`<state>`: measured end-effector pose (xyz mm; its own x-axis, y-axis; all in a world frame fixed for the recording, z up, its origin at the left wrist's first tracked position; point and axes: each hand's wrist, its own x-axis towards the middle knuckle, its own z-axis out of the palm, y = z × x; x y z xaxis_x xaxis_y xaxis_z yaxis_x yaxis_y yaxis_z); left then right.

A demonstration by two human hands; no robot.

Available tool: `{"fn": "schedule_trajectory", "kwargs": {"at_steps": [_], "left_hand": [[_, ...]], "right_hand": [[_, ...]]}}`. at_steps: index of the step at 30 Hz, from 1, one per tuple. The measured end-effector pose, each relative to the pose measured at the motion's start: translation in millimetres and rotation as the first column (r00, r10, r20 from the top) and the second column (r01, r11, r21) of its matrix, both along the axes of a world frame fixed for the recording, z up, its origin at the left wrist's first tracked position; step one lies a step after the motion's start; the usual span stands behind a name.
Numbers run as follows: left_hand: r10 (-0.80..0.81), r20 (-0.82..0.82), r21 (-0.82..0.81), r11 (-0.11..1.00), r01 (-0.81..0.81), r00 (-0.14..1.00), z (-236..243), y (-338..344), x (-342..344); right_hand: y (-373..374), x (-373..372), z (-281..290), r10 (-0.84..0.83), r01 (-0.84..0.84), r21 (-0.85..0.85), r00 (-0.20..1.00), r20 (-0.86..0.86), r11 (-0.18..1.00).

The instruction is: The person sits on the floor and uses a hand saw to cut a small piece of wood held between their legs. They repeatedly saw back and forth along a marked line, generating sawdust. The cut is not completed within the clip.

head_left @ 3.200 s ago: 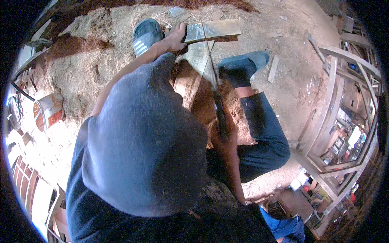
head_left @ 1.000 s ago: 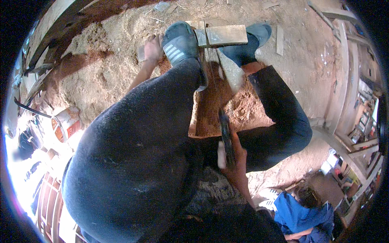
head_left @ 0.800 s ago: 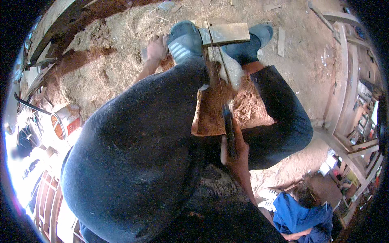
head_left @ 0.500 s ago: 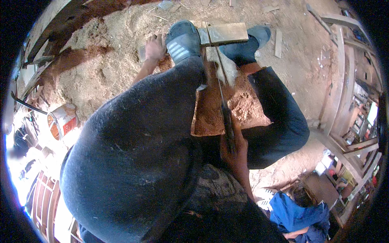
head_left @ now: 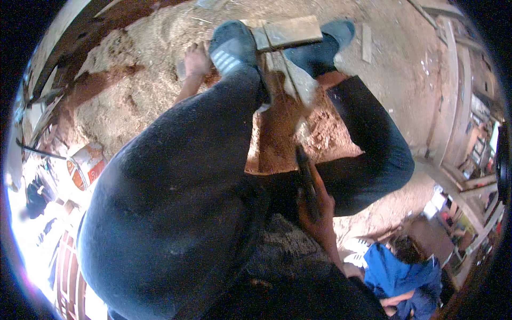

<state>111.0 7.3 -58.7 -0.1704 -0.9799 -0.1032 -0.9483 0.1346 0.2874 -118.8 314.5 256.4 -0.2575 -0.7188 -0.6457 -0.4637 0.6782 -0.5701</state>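
A handsaw is in my right hand (head_left: 317,205), the fingers wrapped around its dark handle (head_left: 306,178). Its thin blade (head_left: 290,80) is seen nearly edge-on, blurred in part, and runs away toward a pale wooden block (head_left: 293,31). A narrow dark line crosses the block near its left part. The block lies between my left slipper (head_left: 233,47) and my right slipper (head_left: 320,53). Left of the left slipper, my left hand (head_left: 196,61) rests low on the ground with its fingers stretched out. A small greyish piece shows beside it, partly hidden.
Sawdust (head_left: 333,133) covers the ground between my legs. A round container (head_left: 87,166) stands at the left. A person in blue (head_left: 400,272) sits at the lower right, near a wooden frame (head_left: 453,106). A thin wood strip (head_left: 366,42) lies right of my right slipper.
My right hand has drawn the saw slightly back toward me and right. The view has shifted a little, so the feet and block sit higher and farther left. My left hand keeps its place.
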Motion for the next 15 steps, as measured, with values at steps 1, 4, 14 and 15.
{"fn": "schedule_trajectory", "kwargs": {"at_steps": [1, 4, 14, 15], "left_hand": [[-0.008, 0.011, 0.004, 1.0, 0.008, 1.0, 0.2, -1.1, -2.1], [-0.008, 0.058, 0.021, 1.0, 0.007, 0.998, 5.5, 0.9, 0.0], [-0.1, -0.028, -0.058, 0.993, 0.098, 0.995, -27.3, -10.7, 11.8], [-0.083, 0.0, -0.064, 0.994, 0.083, 0.997, -29.4, -11.6, 11.2]], "right_hand": [[0.7, -1.0, -15.7, 0.014, -0.014, -0.167, 1.0, -0.003, 0.986], [-2.7, -5.3, -45.3, 0.067, -0.057, -0.46, 0.998, 0.006, 0.886], [-3.7, -6.1, -36.9, 0.055, -0.118, -0.452, 0.987, -0.15, 0.884], [-4.7, -5.4, -37.4, 0.019, -0.101, -0.508, 0.986, -0.165, 0.855]]}}
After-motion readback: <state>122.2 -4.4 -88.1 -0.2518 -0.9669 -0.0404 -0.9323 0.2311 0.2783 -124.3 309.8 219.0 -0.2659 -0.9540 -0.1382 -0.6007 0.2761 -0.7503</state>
